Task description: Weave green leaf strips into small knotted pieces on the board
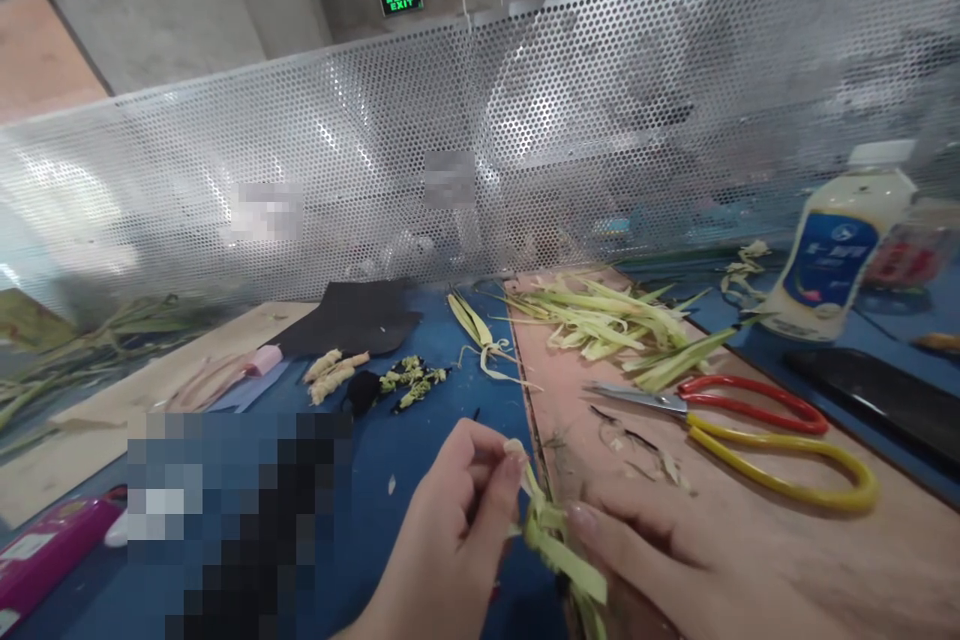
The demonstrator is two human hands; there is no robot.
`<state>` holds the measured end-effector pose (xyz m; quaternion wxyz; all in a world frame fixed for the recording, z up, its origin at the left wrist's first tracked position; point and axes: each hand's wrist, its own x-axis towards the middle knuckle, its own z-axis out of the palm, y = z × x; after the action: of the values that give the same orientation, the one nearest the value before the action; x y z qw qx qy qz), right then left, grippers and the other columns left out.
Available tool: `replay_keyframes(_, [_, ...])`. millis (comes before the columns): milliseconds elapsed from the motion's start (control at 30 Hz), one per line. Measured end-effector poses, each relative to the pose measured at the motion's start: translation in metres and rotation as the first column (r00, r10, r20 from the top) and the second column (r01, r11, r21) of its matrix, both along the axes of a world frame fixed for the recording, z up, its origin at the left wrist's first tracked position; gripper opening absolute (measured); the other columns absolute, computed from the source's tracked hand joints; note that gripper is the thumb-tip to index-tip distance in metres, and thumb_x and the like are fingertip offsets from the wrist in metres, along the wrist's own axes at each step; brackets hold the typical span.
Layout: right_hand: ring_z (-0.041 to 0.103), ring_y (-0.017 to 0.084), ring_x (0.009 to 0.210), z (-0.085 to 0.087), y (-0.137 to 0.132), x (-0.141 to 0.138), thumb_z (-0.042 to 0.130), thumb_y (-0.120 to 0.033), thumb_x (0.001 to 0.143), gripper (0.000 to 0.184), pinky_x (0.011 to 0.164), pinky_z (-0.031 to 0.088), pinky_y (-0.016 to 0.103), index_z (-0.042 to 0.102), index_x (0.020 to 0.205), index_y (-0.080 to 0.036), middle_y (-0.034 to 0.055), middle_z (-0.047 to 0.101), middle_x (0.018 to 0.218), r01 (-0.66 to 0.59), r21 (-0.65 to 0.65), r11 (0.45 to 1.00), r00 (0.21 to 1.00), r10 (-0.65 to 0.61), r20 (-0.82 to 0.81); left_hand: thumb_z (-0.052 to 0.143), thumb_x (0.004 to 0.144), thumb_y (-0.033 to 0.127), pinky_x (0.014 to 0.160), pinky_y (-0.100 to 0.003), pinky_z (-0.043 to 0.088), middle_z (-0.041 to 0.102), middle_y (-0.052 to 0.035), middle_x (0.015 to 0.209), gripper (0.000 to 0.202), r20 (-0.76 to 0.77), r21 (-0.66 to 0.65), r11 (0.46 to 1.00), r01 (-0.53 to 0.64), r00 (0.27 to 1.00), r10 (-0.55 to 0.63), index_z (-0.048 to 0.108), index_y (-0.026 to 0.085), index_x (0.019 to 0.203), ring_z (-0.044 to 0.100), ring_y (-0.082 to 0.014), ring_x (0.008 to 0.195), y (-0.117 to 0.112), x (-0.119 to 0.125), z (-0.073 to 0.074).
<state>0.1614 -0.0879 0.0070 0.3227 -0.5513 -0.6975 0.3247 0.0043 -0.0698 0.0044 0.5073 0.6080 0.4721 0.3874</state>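
Observation:
A small knotted piece of pale green leaf strips (555,535) sits between my two hands, low in the view. My left hand (457,520) is closed, with thumb and forefinger pinching its upper left end. On the other side, my right hand (660,560) has its thumb pressed to the knot, and its fingers curl behind, partly hidden. Loose strip ends stick out below toward the bottom edge. Scissors with red and yellow handles (757,430) lie just beyond my right hand, on a pinkish board (559,400). Thin dark and pale scraps (641,445) lie near the blades.
Green leaf strips (615,320) are piled at the board's far end. Woven pieces (409,380) and dark sheet material (352,315) lie on the blue table. A bottle (832,250) and black phone-like object (877,400) stand right. A perforated metal screen (360,170) rises behind.

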Motion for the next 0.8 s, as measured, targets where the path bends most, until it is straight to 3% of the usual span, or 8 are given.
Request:
replay_keyframes(200, [0.049,0.011,0.048,0.003,-0.001,0.001,0.038,-0.030,0.084,0.038,0.045,0.039,0.018,0.040,0.047,-0.021,-0.0034,0.045,0.045,-0.040,0.054,0.998,0.999,0.039,0.026,0.042,0.080,0.049,0.034,-0.014,0.021,0.031,0.0106,0.046,0.030,0.030,0.007,0.999,-0.035,0.999,0.034,0.039,0.020,0.075,0.024,-0.0032,0.036,0.001,0.000,0.003])
replay_keyframes(367, [0.054,0.012,0.052,-0.002,-0.001,0.005,0.033,-0.031,0.085,0.037,0.048,0.043,0.018,0.046,0.052,-0.022,-0.0016,0.051,0.050,-0.053,0.142,0.988,0.999,0.054,0.001,0.044,0.079,0.049,0.034,-0.014,0.021,0.029,0.0107,0.045,0.029,0.036,-0.011,0.998,-0.063,0.997,0.063,0.039,0.021,0.075,0.023,-0.0036,0.036,0.000,0.001,0.004])
replay_keyframes(567, [0.051,0.010,0.044,-0.004,-0.002,0.002,0.046,-0.032,0.082,0.028,0.039,0.039,0.015,0.052,0.057,-0.021,-0.0046,0.049,0.043,-0.118,0.088,0.989,0.993,0.115,0.034,0.045,0.079,0.047,0.033,-0.014,0.028,0.034,0.0099,0.046,0.027,-0.030,0.028,0.996,-0.079,0.996,0.080,0.041,0.020,0.078,0.029,-0.0042,0.035,-0.003,0.003,0.002])
replay_keyframes(800, [0.052,0.009,0.048,-0.008,-0.001,0.003,0.047,-0.028,0.084,0.026,0.043,0.039,0.016,0.057,0.060,-0.020,-0.0041,0.057,0.053,-0.145,0.256,0.956,0.984,0.112,0.138,0.042,0.082,0.043,0.035,-0.013,0.030,0.035,0.0116,0.043,0.024,0.048,-0.064,0.997,-0.047,0.998,0.050,0.038,0.020,0.077,0.030,-0.0027,0.032,-0.002,0.004,0.005])
